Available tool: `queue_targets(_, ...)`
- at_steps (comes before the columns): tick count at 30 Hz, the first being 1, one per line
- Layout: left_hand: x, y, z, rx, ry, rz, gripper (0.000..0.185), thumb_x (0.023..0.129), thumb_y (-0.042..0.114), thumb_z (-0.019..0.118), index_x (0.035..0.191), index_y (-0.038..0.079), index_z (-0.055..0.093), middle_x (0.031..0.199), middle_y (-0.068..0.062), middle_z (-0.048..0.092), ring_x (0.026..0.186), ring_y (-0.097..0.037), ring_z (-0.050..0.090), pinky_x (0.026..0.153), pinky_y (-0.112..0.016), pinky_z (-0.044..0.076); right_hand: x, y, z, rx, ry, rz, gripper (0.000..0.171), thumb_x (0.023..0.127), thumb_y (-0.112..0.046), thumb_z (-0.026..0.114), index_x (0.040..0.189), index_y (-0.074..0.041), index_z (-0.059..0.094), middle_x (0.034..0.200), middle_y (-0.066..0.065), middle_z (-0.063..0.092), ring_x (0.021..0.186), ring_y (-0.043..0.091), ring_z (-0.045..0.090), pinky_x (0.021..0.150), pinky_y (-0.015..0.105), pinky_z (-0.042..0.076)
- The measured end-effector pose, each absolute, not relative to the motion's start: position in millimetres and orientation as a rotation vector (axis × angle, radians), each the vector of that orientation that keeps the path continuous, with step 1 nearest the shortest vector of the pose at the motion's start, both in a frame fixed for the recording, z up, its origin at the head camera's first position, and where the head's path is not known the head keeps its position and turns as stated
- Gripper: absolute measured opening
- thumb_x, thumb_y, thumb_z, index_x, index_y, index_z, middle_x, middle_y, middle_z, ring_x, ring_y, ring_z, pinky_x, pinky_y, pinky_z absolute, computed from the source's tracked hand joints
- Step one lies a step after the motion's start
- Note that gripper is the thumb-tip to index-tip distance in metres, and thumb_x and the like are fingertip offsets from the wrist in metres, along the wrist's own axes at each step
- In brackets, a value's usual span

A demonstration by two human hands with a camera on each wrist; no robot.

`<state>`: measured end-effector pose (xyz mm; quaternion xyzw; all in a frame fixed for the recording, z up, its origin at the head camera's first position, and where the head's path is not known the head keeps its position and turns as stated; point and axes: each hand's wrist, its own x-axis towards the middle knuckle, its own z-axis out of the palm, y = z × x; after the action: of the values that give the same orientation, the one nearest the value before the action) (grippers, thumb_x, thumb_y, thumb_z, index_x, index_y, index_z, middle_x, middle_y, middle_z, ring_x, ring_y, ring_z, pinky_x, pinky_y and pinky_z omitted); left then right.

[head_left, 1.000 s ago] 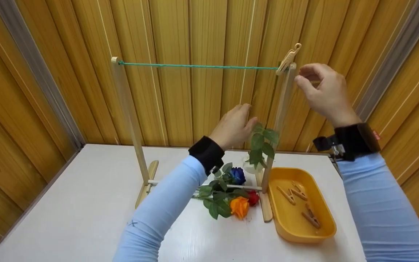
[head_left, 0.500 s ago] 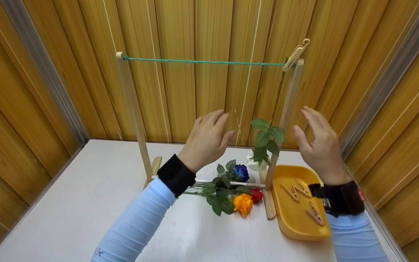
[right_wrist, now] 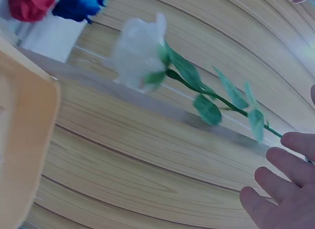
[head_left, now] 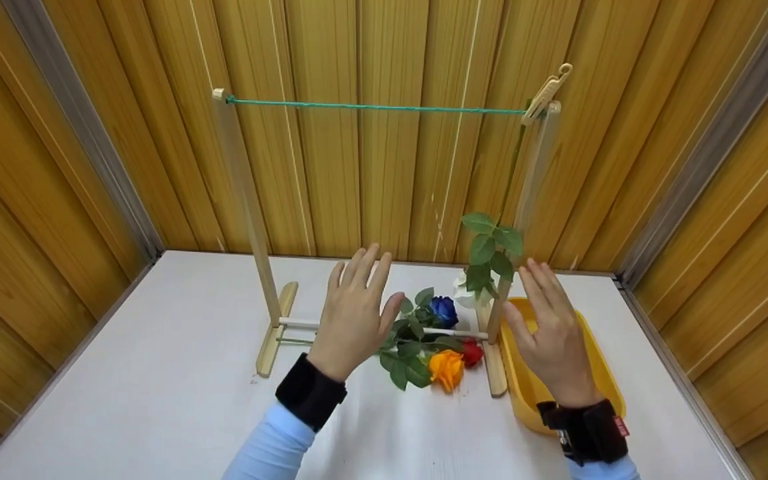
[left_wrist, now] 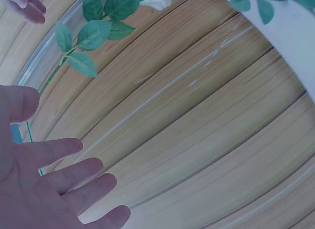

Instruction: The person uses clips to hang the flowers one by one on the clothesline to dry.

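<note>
A wooden rack [head_left: 244,200] with a green string [head_left: 371,107] stands on the white table [head_left: 157,387]. A clothespin [head_left: 547,92] clips a white rose [head_left: 467,293] upside down at the string's right end; its leaves [head_left: 491,250] hang beside the right post. Blue [head_left: 443,310], red [head_left: 469,352] and orange [head_left: 447,369] roses lie on the table under the rack. My left hand [head_left: 356,313] hovers open in front of them, holding nothing. My right hand [head_left: 549,333] is open too, over the yellow tray [head_left: 607,387].
Wood-panelled walls [head_left: 384,53] close in the table at the back and on both sides. The yellow tray sits just right of the rack's right foot [head_left: 494,373]. My right hand hides what lies in the tray.
Both hands have come down from near the string and the hanging rose to low over the table. The right hand left the clothespin. The white rose stays hanging.
</note>
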<state>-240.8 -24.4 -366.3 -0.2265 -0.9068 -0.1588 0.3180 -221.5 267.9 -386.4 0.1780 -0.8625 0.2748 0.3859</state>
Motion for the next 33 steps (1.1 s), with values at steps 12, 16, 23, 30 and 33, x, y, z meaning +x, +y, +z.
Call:
queue_targets(12, -224, -17, -436, -0.499, -2.434, -0.493, 0.055, 0.104, 0.037, 0.061, 0.147, 0.004, 0.054, 0.155, -0.021, 0.047, 0.142, -0.039, 0.045, 0.115, -0.061, 0.035, -204, 261, -439, 0.37, -2.325, 0.738, 0.062, 0.096, -0.01, 0.073, 0.15, 0.004, 0.047, 0.161, 0.021, 0.039, 0.15, 0.044, 0.033, 0.12, 0.059, 0.026)
queue_targets(16, -221, -16, -449, -0.469, -2.465, -0.494, 0.056, 0.104, 0.039, 0.059, 0.148, 0.004, 0.054, 0.157, -0.021, 0.046, 0.143, -0.04, 0.044, 0.115, -0.063, 0.033, -200, 258, -450, 0.352, -2.368, 0.746, 0.06, 0.099, -0.014, 0.07, 0.151, 0.003, 0.047, 0.162, 0.022, 0.037, 0.15, 0.046, 0.031, 0.125, 0.054, 0.017)
queue_targets(23, -219, -15, -468, -0.421, -2.519, -0.535, 0.056, 0.104, 0.039, 0.057, 0.148, 0.003, 0.054, 0.157, -0.023, 0.044, 0.145, -0.042, 0.041, 0.116, -0.066, 0.029, -199, 259, -459, 0.33, -2.451, 0.691, 0.06, 0.101, -0.019, 0.066, 0.152, 0.005, 0.045, 0.162, 0.024, 0.035, 0.151, 0.047, 0.028, 0.128, 0.051, 0.008)
queue_targets(30, -219, -12, -477, -0.398, -2.587, -0.554, 0.058, 0.105, 0.042, 0.054, 0.15, 0.005, 0.053, 0.161, -0.023, 0.04, 0.15, -0.042, 0.033, 0.12, -0.065, 0.023, -199, 264, -459, 0.283, -2.602, 0.695, 0.066, 0.105, -0.031, 0.06, 0.156, 0.003, 0.037, 0.166, 0.022, 0.028, 0.154, 0.047, 0.019, 0.126, 0.058, 0.005)
queue_targets(33, -218, -11, -479, -0.406, -2.595, -0.525, 0.059, 0.105, 0.045, 0.053, 0.15, 0.007, 0.053, 0.161, -0.022, 0.04, 0.15, -0.043, 0.033, 0.119, -0.066, 0.023, -201, 265, -458, 0.275, -2.635, 0.701, 0.066, 0.106, -0.033, 0.059, 0.156, 0.003, 0.036, 0.167, 0.022, 0.027, 0.154, 0.047, 0.017, 0.125, 0.06, 0.005)
